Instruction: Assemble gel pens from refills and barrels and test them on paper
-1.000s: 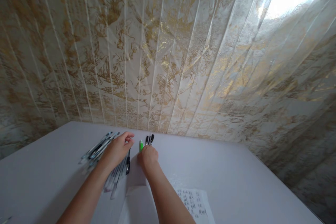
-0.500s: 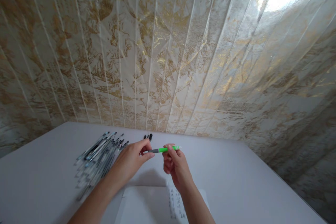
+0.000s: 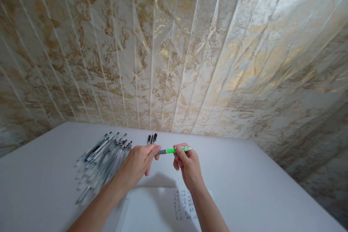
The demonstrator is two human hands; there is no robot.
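A green pen with a grey grip section is held level above the table between both hands. My left hand is closed, its thumb and fingers pinching the grey end and hiding the tip. At the other end, my right hand pinches the green barrel near its clip. Below the hands lies an open notebook, with handwriting on its right part; my right forearm covers some of it.
To the left of my left hand lies a heap of pens, mostly clear with dark ends. Several small black pen caps sit near the back edge of the white table. A gold-patterned curtain hangs behind.
My left fingers have closed over the pen's grey end, whose pale tip showed before. My right hand and the pen have shifted slightly right, and the whole view has moved a little.
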